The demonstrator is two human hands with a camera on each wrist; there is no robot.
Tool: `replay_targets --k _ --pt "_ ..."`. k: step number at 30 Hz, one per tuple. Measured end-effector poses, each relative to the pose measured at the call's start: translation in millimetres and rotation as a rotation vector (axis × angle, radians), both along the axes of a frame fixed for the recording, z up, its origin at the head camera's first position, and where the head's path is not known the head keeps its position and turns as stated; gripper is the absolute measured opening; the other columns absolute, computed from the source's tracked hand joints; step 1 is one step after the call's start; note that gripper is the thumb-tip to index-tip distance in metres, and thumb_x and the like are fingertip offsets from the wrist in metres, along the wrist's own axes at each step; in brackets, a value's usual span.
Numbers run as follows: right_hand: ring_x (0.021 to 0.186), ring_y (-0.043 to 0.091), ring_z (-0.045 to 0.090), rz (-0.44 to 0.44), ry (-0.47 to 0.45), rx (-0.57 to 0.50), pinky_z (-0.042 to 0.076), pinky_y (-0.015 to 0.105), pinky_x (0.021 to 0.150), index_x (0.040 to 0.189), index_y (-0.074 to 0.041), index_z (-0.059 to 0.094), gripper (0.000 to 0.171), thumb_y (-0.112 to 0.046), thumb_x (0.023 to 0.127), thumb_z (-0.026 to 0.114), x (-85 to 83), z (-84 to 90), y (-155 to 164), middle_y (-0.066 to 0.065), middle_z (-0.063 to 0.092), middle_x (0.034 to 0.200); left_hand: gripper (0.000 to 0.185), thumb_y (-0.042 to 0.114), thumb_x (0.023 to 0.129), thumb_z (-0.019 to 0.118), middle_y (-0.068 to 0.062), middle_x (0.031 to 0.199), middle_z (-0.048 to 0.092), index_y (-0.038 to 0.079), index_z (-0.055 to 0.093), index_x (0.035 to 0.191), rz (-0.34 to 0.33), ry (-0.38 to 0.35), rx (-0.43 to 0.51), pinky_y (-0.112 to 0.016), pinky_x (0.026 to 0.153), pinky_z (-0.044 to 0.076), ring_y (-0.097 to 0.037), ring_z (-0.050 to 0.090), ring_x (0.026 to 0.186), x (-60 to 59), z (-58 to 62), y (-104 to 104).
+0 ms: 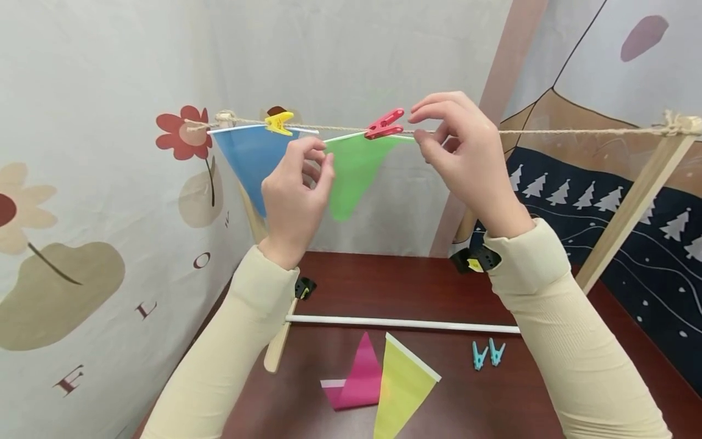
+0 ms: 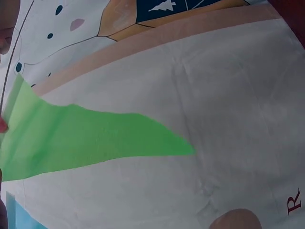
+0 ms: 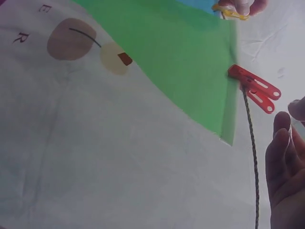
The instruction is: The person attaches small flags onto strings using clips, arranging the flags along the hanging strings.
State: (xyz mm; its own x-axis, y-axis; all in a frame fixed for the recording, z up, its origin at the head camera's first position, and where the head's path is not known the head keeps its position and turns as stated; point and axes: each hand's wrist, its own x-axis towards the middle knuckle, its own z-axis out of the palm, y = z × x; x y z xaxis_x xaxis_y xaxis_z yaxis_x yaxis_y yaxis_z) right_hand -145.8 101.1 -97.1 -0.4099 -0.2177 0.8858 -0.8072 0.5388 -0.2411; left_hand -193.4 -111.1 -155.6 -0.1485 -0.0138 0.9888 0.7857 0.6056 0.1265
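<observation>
— Green pennant (image 1: 353, 174): where?
— Hanging point-down from the twine line (image 1: 548, 131), top hem level with it, clamped there by a red clothespin (image 1: 385, 124). Just right of a blue pennant (image 1: 247, 161), itself held under a yellow clothespin (image 1: 278, 122). Same green flag fills the middle of the left wrist view (image 2: 95, 138) and the top of the right wrist view (image 3: 186, 62).

— Left hand?
— Raised at the flag's left top corner (image 1: 296, 189), fingers curled, thumb and forefinger pinching that corner beside the white hem.

— Right hand?
— Up at the right end of the hem (image 1: 466, 152), just beside the red pin. Fingers bent, tips drawn together at the twine and the hem's end; pinching there, though whether on cloth or twine cannot be told. In the right wrist view, fingertips (image 3: 286, 157) close to the twine (image 3: 252, 157), a little apart from the red pin (image 3: 255, 88).

— Line fixed how?
— Knotted to a wooden post (image 1: 631, 207) on the right; left end tied near the flower print on the backdrop (image 1: 82, 183).

— On the table?
— Dark red tabletop (image 1: 548, 390) carrying a white rod (image 1: 403, 324) laid crosswise, a magenta pennant (image 1: 356, 381) and a yellow-green pennant (image 1: 400, 390) overlapping at one edge, and two teal clothespins (image 1: 487, 353) side by side, near the right forearm. Cream sleeves on both arms.
</observation>
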Motion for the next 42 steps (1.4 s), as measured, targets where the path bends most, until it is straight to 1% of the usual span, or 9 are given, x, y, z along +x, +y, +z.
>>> replay_targets --k 4,9,13,17,22,27,37,39,42 --pt "0.061 0.007 0.049 0.045 0.055 -0.012 0.042 0.017 0.058 0.099 0.003 0.061 0.017 0.002 0.084 0.053 4.8 -6.3 2.9 0.011 0.057 0.105 0.015 0.016 0.085 0.054 -0.002 0.076 0.061 0.005 0.056 0.096 -0.024 0.012 -0.005 -0.024 0.049 0.042 -0.009 0.054 0.055 5.2 -7.2 3.4" --pt "0.062 0.008 0.054 0.078 0.027 -0.057 0.043 0.019 0.055 0.101 0.002 0.061 0.019 0.002 0.084 0.053 5.8 -16.1 6.6 0.008 0.057 0.101 0.014 0.015 0.084 0.054 -0.002 0.075 0.061 0.006 0.058 0.094 -0.065 0.038 -0.03 -0.024 0.046 0.04 -0.01 0.055 0.055 15.1 -12.0 9.4" --pt "0.058 0.01 0.052 0.067 0.009 -0.097 0.038 0.021 0.049 0.101 0.002 0.061 0.018 0.0 0.085 0.051 4.2 -26.4 13.6 0.009 0.06 0.093 0.015 0.015 0.085 0.05 -0.003 0.075 0.06 0.004 0.059 0.093 -0.1 0.074 -0.068 -0.022 0.044 0.038 -0.009 0.055 0.056 25.2 -14.3 12.4" --pt "0.057 0.013 0.05 0.059 -0.068 -0.174 0.034 0.022 0.046 0.103 -0.002 0.062 0.019 -0.005 0.087 0.051 1.9 -42.9 22.6 0.007 0.063 0.087 0.016 0.012 0.085 0.048 -0.003 0.072 0.058 0.003 0.06 0.09 -0.147 0.1 -0.049 -0.021 0.043 0.037 -0.009 0.054 0.056 36.6 -26.7 14.3" --pt "0.059 0.013 0.052 0.04 -0.127 -0.223 0.039 0.02 0.049 0.105 -0.004 0.062 0.02 -0.005 0.088 0.051 1.9 -62.5 32.9 0.008 0.064 0.086 0.016 0.01 0.083 0.048 -0.002 0.069 0.057 0.002 0.06 0.089 -0.208 0.08 -0.016 -0.019 0.042 0.036 -0.008 0.051 0.053 43.5 -48.0 16.8" --pt "0.063 0.012 0.053 -0.021 -0.141 -0.244 0.042 0.019 0.056 0.104 -0.002 0.061 0.02 -0.005 0.088 0.051 3.0 -78.5 40.6 0.007 0.063 0.09 0.019 0.008 0.084 0.046 0.001 0.068 0.056 0.003 0.062 0.09 -0.27 0.008 0.015 -0.016 0.044 0.036 -0.006 0.047 0.051 38.0 -69.0 14.5" --pt "0.066 0.012 0.053 -0.18 -0.196 -0.271 0.04 0.019 0.057 0.105 -0.005 0.062 0.019 -0.009 0.089 0.051 -0.5 -116.4 67.5 0.005 0.061 0.093 0.018 0.005 0.084 0.048 0.002 0.07 0.056 0.005 0.062 0.095 -0.286 -0.119 0.056 -0.016 0.042 0.036 -0.004 0.046 0.049 36.3 -111.7 6.0" --pt "0.068 0.01 0.054 -0.217 -0.182 -0.266 0.041 0.018 0.057 0.105 -0.007 0.062 0.019 -0.009 0.089 0.052 -3.9 -128.3 76.8 0.003 0.06 0.095 0.018 0.004 0.084 0.049 0.002 0.07 0.057 0.006 0.062 0.097 -0.292 -0.178 0.067 -0.017 0.043 0.037 -0.004 0.048 0.05 38.6 -116.8 5.2" --pt "0.074 0.007 0.055 -0.255 -0.145 -0.253 0.041 0.015 0.058 0.104 -0.01 0.064 0.02 -0.007 0.087 0.053 -6.8 -145.8 89.3 -0.001 0.058 0.101 0.019 0.005 0.086 0.051 0.003 0.072 0.058 0.011 0.061 0.101 -0.354 -0.336 0.097 -0.019 0.044 0.04 -0.006 0.051 0.052 46.1 -121.7 4.1"
